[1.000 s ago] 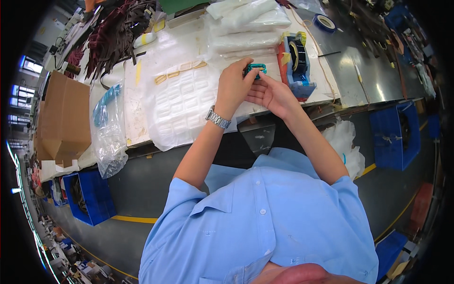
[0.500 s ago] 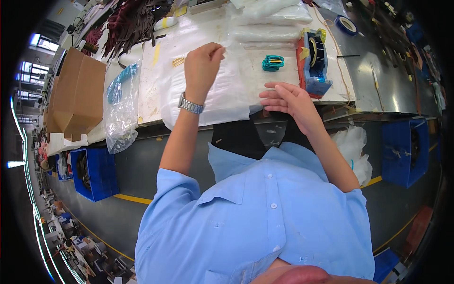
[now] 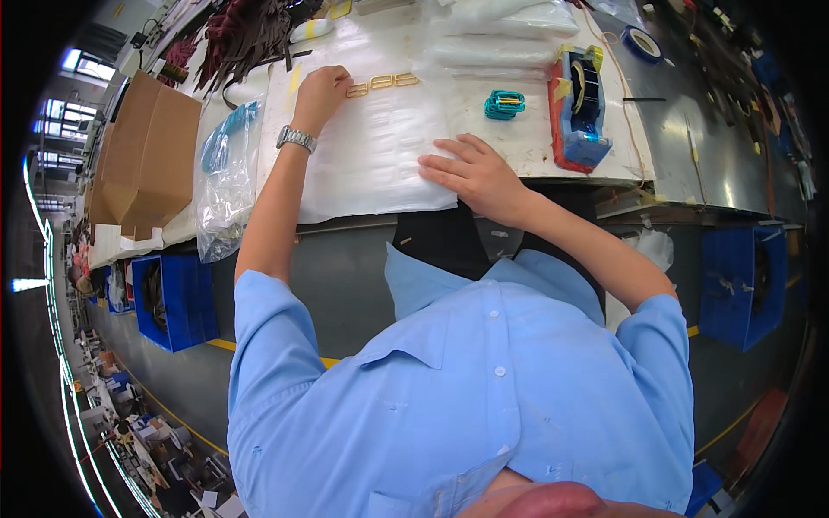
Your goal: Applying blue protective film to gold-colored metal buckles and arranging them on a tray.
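Observation:
My left hand point(image 3: 321, 99), with a metal watch point(image 3: 297, 138) on its wrist, is curled over the left part of a white translucent plastic sheet point(image 3: 371, 173) on the table. Its closed fingertips are at the left end of a row of gold slider buckles point(image 3: 381, 83); what lies under the fingers is hidden. My right hand point(image 3: 479, 180) rests with fingers spread on the sheet's right edge, palm down. Beyond it sits a small teal-wrapped bundle of gold buckles point(image 3: 504, 104), untouched.
A red and blue tape dispenser point(image 3: 580, 112) stands at the right, with a blue tape roll point(image 3: 642, 44) beyond it. Stacked plastic bags point(image 3: 492, 52) lie at the back. To the left are a clear bag with teal contents point(image 3: 226, 181) and a cardboard box point(image 3: 147, 160).
My left hand has moved left, uncovering several buckles in a row. My right hand has come left from the air beside the teal bundle and down onto the sheet.

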`<state>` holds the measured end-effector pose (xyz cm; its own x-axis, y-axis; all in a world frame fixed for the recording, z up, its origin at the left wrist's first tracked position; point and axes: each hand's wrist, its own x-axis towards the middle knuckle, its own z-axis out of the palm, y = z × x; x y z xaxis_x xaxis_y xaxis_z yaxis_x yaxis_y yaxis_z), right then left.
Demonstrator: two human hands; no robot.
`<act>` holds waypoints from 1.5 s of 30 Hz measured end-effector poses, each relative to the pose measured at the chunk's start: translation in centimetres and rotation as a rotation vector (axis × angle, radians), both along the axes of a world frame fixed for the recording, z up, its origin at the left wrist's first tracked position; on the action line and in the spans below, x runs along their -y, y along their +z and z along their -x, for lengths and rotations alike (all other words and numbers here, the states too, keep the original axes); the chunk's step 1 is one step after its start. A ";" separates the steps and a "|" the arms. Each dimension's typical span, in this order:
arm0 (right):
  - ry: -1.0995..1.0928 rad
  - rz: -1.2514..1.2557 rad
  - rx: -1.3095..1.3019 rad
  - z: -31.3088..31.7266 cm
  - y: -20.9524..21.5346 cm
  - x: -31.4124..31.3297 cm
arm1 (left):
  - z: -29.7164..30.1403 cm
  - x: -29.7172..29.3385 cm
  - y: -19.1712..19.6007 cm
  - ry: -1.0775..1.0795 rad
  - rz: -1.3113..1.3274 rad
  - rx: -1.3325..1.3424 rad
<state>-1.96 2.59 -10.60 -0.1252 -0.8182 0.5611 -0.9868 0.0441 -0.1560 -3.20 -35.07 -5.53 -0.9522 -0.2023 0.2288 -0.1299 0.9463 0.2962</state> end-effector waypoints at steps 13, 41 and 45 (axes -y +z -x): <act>0.103 0.213 0.206 -5.7 2.1 -3.9 | -4.2 -1.2 0.8 0.025 -0.060 0.064; -0.661 0.332 1.189 5.6 7.0 -20.4 | -4.6 -11.9 2.8 -0.371 0.116 0.056; -0.652 0.097 1.195 6.7 8.3 -18.9 | -5.6 -11.1 4.5 -0.180 -0.171 0.128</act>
<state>-8.68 21.47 -2.28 -0.9149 -0.3886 -0.1097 -0.0533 0.3855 -0.9212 2.38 -24.02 -1.02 -0.9952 -0.0529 0.0818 -0.0110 0.8953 0.4453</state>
